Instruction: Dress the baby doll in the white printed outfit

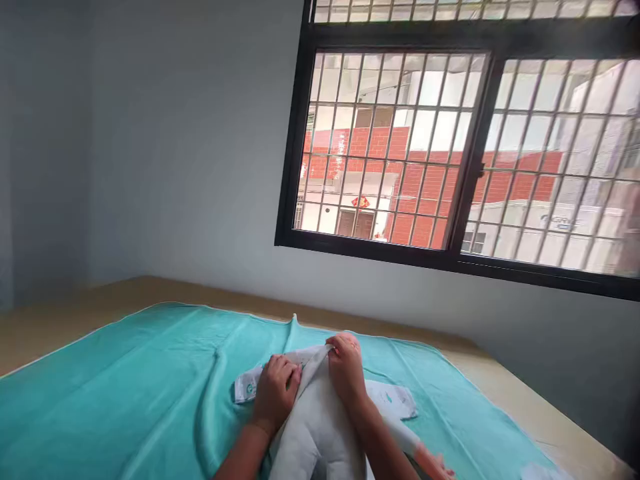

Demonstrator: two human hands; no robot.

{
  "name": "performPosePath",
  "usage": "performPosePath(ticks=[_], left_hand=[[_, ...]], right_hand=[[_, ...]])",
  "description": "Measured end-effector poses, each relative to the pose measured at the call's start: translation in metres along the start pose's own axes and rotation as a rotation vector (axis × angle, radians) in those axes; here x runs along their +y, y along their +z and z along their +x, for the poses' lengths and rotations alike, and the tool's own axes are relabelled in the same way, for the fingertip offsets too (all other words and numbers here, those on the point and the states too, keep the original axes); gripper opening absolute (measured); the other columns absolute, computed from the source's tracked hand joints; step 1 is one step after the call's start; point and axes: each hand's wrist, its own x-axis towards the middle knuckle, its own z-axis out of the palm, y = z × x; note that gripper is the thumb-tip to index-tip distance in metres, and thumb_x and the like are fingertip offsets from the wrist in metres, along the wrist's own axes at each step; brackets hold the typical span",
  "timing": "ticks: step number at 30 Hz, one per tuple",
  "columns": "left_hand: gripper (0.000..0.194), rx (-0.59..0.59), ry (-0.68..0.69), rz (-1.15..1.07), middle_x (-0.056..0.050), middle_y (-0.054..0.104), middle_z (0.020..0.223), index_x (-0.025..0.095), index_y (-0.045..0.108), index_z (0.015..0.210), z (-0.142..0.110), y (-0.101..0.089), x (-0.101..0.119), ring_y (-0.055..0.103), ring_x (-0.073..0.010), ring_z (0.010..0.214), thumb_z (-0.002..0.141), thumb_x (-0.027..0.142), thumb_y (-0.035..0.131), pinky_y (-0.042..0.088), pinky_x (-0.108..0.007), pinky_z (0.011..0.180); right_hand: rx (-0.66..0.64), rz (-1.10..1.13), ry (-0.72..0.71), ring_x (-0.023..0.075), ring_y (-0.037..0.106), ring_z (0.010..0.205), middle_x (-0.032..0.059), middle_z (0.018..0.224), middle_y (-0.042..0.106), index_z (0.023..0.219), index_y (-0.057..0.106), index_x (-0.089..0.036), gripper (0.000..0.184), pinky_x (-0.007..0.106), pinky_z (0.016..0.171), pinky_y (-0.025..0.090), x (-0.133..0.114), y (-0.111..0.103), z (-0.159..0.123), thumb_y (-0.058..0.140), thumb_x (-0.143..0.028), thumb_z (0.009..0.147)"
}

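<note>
A light grey garment (320, 433) lies on a turquoise towel (150, 387) spread over a wooden surface. My left hand (275, 393) is closed on the garment's upper edge from the left. My right hand (345, 370) pinches the same edge just to the right, fingers curled over the fabric. Both hands sit close together near the towel's far middle. Under the garment lies a white cloth with small green marks (395, 400), sticking out on both sides.
The wooden surface (500, 380) runs beyond the towel to a grey wall. A large black-framed barred window (450, 147) fills the upper right, with a red brick building outside. A small white item (540, 472) lies at the towel's lower right edge.
</note>
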Motion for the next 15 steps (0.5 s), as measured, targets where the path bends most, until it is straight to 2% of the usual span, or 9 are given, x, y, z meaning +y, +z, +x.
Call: performPosePath(ticks=[3, 7, 11, 15], left_hand=[[0.035, -0.034, -0.026, -0.037, -0.004, 0.06, 0.073, 0.019, 0.056, 0.067, -0.003, -0.003, 0.003, 0.053, -0.019, 0.077, 0.098, 0.028, 0.041, 0.039, -0.031, 0.072], [0.043, -0.149, -0.153, -0.141, -0.004, 0.059, 0.069, 0.021, 0.051, 0.064, -0.007, 0.002, 0.003, 0.054, -0.0189, 0.072, 0.098, 0.042, 0.036, 0.039, -0.031, 0.068], [0.046, -0.341, -0.419, -0.297, -0.001, 0.058, 0.066, 0.022, 0.048, 0.069, -0.016, -0.003, 0.007, 0.055, -0.0193, 0.067, 0.091, 0.061, 0.036, 0.041, -0.031, 0.066], [0.051, -0.496, -0.556, -0.446, -0.003, 0.065, 0.084, 0.02, 0.056, 0.084, -0.023, -0.031, 0.022, 0.059, -0.0223, 0.084, 0.086, 0.067, 0.036, 0.045, -0.033, 0.076]], right_hand=[[-0.051, 0.036, -0.045, 0.0208, 0.059, 0.098, 0.0061, 0.099, 0.065, 0.087, 0.06, -0.022, 0.022, 0.035, 0.091, 0.046, 0.012, -0.034, -0.034, 0.04, -0.013, 0.086], [-0.051, -0.062, -0.032, 0.0221, 0.06, 0.098, 0.0085, 0.106, 0.065, 0.091, 0.058, -0.022, 0.02, 0.034, 0.085, 0.047, 0.039, -0.071, -0.079, 0.038, -0.021, 0.092], [-0.036, -0.272, 0.19, 0.0255, 0.06, 0.084, 0.0089, 0.09, 0.066, 0.09, 0.058, -0.022, 0.019, 0.036, 0.075, 0.044, 0.06, -0.094, -0.107, 0.042, -0.032, 0.09], [-0.196, -0.299, 0.451, 0.025, 0.055, 0.072, 0.0091, 0.078, 0.064, 0.073, 0.054, -0.023, 0.036, 0.035, 0.066, 0.034, 0.068, -0.108, -0.106, 0.034, -0.046, 0.093]])
